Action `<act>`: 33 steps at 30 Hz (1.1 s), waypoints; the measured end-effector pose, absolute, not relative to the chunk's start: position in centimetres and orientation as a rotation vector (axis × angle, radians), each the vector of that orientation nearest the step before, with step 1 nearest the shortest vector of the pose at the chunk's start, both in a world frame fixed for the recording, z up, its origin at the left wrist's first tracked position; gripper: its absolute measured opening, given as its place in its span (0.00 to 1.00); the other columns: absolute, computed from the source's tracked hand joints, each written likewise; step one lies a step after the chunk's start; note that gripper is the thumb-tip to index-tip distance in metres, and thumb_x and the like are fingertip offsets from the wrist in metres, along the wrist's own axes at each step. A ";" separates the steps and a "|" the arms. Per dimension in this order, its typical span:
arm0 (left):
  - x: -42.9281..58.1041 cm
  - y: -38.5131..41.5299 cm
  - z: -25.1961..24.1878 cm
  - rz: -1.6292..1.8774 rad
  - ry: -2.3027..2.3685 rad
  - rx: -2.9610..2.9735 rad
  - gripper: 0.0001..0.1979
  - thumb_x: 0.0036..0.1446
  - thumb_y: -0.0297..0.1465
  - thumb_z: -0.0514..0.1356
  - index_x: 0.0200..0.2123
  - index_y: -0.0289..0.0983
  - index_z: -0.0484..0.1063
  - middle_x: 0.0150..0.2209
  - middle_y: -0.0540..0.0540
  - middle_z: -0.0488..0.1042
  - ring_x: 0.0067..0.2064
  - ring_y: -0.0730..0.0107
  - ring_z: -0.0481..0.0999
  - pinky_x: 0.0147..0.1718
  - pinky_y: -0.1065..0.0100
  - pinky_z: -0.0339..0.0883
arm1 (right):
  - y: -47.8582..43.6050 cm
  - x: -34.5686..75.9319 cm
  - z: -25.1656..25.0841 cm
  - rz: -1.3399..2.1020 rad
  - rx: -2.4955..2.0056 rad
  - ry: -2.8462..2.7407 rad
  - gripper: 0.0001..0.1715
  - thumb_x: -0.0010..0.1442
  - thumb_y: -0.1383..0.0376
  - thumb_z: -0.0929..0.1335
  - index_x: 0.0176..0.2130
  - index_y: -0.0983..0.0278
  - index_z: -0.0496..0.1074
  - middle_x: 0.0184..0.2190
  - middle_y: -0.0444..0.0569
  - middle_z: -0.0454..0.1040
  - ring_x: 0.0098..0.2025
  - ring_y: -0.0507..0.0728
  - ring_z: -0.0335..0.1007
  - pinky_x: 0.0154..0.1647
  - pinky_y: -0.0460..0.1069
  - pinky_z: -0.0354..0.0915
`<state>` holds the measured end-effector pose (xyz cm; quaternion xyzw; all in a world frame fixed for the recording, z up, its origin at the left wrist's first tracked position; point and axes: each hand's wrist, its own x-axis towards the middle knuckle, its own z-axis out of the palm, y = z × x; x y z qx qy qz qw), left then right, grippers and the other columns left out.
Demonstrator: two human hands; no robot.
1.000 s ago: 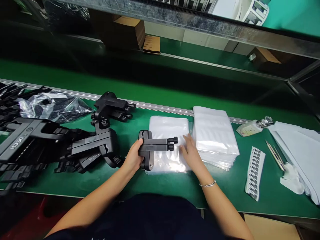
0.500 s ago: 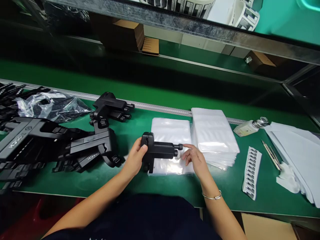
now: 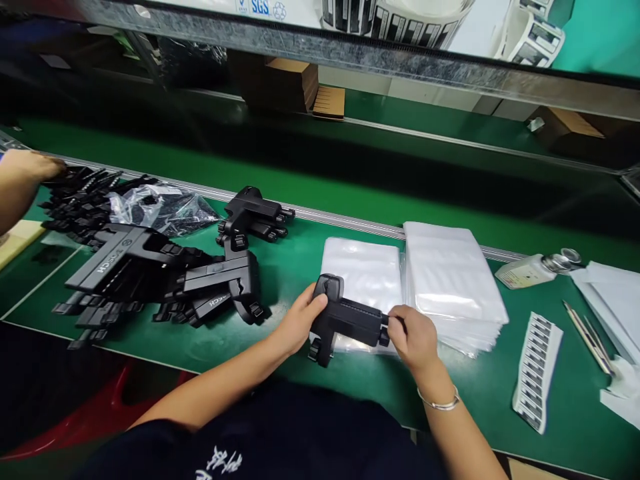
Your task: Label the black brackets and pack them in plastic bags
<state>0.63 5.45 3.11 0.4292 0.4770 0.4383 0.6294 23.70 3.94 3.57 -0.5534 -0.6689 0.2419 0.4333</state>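
One left hand [image 3: 301, 321] is clasping the black bracket [image 3: 356, 321] over the bags [image 3: 363, 260], ideally steadily, the right hand [image 3: 416, 337] pinching its end [image 3: 385, 321].

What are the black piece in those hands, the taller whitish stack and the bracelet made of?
Black piece: probably plastic, matte, by its dull, moulded-looking surface.
Stack: likely thin plastic film, glossy, as its layered sheets catch the light.
Bracelet: seemingly polished metal, silvery with bright glints; exact metal unclear.
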 end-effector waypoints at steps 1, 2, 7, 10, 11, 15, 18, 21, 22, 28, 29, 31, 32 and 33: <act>0.5 5.4 3.2 1.032 1.091 1.057 0.29 0.51 0.52 0.62 0.46 0.36 0.70 0.39 0.44 0.75 0.41 0.60 0.73 0.41 0.63 0.66 | 4.0 23.6 3.6 0.714 -1.402 -1.615 0.16 0.61 0.55 0.63 0.27 0.61 0.67 0.19 0.43 0.66 0.20 0.52 0.61 0.22 0.47 0.59; 0.3 5.3 3.3 1.066 1.094 1.165 0.30 0.47 0.53 0.64 0.46 0.37 0.70 0.39 0.44 0.75 0.41 0.59 0.73 0.42 0.63 0.66 | 4.1 23.6 3.5 0.858 -1.435 -1.543 0.18 0.63 0.55 0.61 0.26 0.61 0.66 0.16 0.40 0.62 0.18 0.51 0.58 0.19 0.46 0.57; 0.4 5.5 3.3 1.058 1.127 1.198 0.32 0.45 0.54 0.65 0.45 0.36 0.71 0.39 0.44 0.75 0.41 0.59 0.72 0.42 0.63 0.65 | 3.6 23.4 3.5 0.776 -1.394 -1.543 0.14 0.62 0.58 0.62 0.27 0.61 0.68 0.15 0.40 0.63 0.18 0.52 0.60 0.19 0.46 0.57; 0.8 5.7 3.2 0.977 1.088 0.965 0.29 0.51 0.54 0.60 0.44 0.35 0.72 0.38 0.43 0.75 0.41 0.60 0.72 0.41 0.64 0.65 | 3.0 23.5 3.8 0.525 -1.296 -1.671 0.11 0.60 0.59 0.65 0.31 0.61 0.73 0.22 0.45 0.72 0.25 0.54 0.68 0.26 0.48 0.63; 0.8 5.6 3.2 0.997 1.076 0.994 0.30 0.50 0.54 0.61 0.44 0.35 0.71 0.39 0.43 0.75 0.41 0.59 0.72 0.42 0.63 0.65 | 2.9 23.6 3.9 0.593 -1.316 -1.633 0.14 0.62 0.58 0.64 0.31 0.61 0.73 0.22 0.45 0.71 0.24 0.54 0.67 0.25 0.48 0.63; 0.4 5.2 3.0 1.144 1.056 1.306 0.35 0.44 0.55 0.66 0.48 0.37 0.68 0.43 0.44 0.74 0.44 0.58 0.72 0.46 0.60 0.64 | 2.8 24.0 3.6 0.892 -1.443 -1.428 0.21 0.66 0.54 0.60 0.28 0.61 0.70 0.19 0.43 0.66 0.20 0.53 0.62 0.21 0.48 0.60; 0.3 5.2 2.7 1.073 1.044 1.207 0.29 0.53 0.54 0.60 0.47 0.37 0.69 0.42 0.43 0.74 0.45 0.58 0.72 0.45 0.61 0.65 | 2.3 24.3 3.2 0.650 -1.400 -1.588 0.17 0.63 0.52 0.64 0.32 0.60 0.73 0.23 0.46 0.71 0.25 0.56 0.67 0.27 0.50 0.65; 0.7 5.2 2.6 1.059 0.982 1.096 0.28 0.56 0.53 0.59 0.49 0.37 0.68 0.44 0.43 0.73 0.46 0.57 0.72 0.45 0.62 0.66 | 1.8 24.4 2.5 0.699 -1.333 -1.545 0.23 0.62 0.46 0.64 0.47 0.59 0.72 0.35 0.52 0.75 0.35 0.59 0.73 0.34 0.53 0.70; 0.7 5.2 2.7 1.082 0.954 1.111 0.30 0.55 0.53 0.60 0.51 0.37 0.66 0.46 0.42 0.73 0.48 0.56 0.72 0.47 0.61 0.66 | 1.6 24.3 2.1 0.818 -1.313 -1.486 0.28 0.61 0.44 0.64 0.52 0.59 0.69 0.40 0.53 0.75 0.39 0.60 0.74 0.36 0.54 0.71; -0.5 5.6 3.9 0.949 0.800 1.442 0.38 0.50 0.44 0.68 0.61 0.43 0.57 0.54 0.40 0.70 0.56 0.53 0.70 0.57 0.55 0.61 | 1.4 24.5 0.7 1.123 -1.206 -1.319 0.30 0.55 0.50 0.73 0.54 0.56 0.68 0.49 0.53 0.76 0.47 0.62 0.75 0.45 0.56 0.73; -0.8 5.9 4.0 0.921 0.772 1.515 0.38 0.50 0.41 0.69 0.61 0.44 0.57 0.54 0.40 0.71 0.57 0.53 0.70 0.59 0.53 0.59 | 1.3 24.6 0.9 1.090 -1.215 -1.347 0.30 0.55 0.52 0.74 0.54 0.56 0.69 0.51 0.53 0.75 0.50 0.63 0.74 0.48 0.57 0.73; -1.6 6.3 4.1 0.903 0.726 1.635 0.38 0.50 0.37 0.70 0.61 0.44 0.57 0.54 0.39 0.73 0.59 0.52 0.69 0.62 0.51 0.54 | 1.3 24.9 1.7 0.994 -1.271 -1.444 0.29 0.54 0.55 0.74 0.54 0.56 0.70 0.54 0.54 0.73 0.55 0.65 0.71 0.53 0.60 0.71; -1.9 6.5 4.0 0.905 0.716 1.671 0.38 0.50 0.36 0.70 0.61 0.43 0.58 0.54 0.39 0.73 0.60 0.51 0.68 0.62 0.50 0.54 | 1.3 24.9 2.1 0.935 -1.304 -1.507 0.28 0.55 0.56 0.74 0.54 0.56 0.70 0.55 0.54 0.73 0.56 0.65 0.70 0.55 0.61 0.70; -2.2 6.6 3.8 0.911 0.716 1.690 0.37 0.49 0.36 0.70 0.61 0.42 0.59 0.53 0.38 0.74 0.61 0.50 0.68 0.62 0.50 0.55 | 1.3 24.9 2.5 0.869 -1.326 -1.573 0.27 0.55 0.58 0.74 0.54 0.56 0.71 0.55 0.54 0.73 0.56 0.66 0.70 0.56 0.62 0.69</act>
